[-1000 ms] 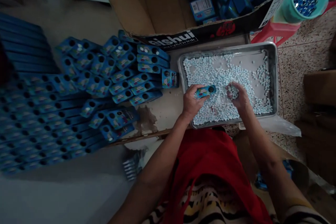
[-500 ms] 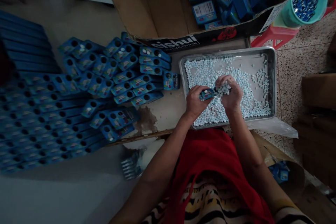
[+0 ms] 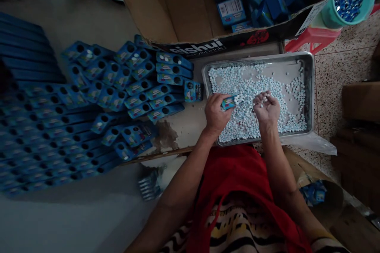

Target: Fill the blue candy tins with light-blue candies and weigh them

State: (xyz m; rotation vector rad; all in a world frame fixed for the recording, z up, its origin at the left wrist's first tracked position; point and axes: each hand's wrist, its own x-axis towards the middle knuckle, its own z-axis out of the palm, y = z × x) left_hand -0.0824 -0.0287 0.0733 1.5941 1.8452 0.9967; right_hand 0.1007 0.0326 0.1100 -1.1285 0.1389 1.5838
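My left hand (image 3: 217,114) is closed round a small blue box (image 3: 228,103) above the left part of a metal tray (image 3: 311,99). White pellets show at the box's right end. Over the middle of the tray, my right hand (image 3: 267,110) is turned palm up with its fingers apart and slightly curled; a few pellets lie loose on the palm and fingers. Many pale blue-white candy-like pellets (image 3: 246,126) cover much of the tray bottom, thinner toward its right side. Just left of the tray stands another blue box (image 3: 192,90).
Several rows of blue boxes (image 3: 142,85) with round holes fill the table's left side. A cardboard carton (image 3: 184,12) holding blue packs (image 3: 231,11) stands behind the tray. At top right, a teal bucket (image 3: 332,14) of shiny blue pieces sits above a red stool (image 3: 314,39).
My right hand has drawn away from the box to the right and opened out, with far fewer pellets in it. My left hand and the box have shifted slightly left.
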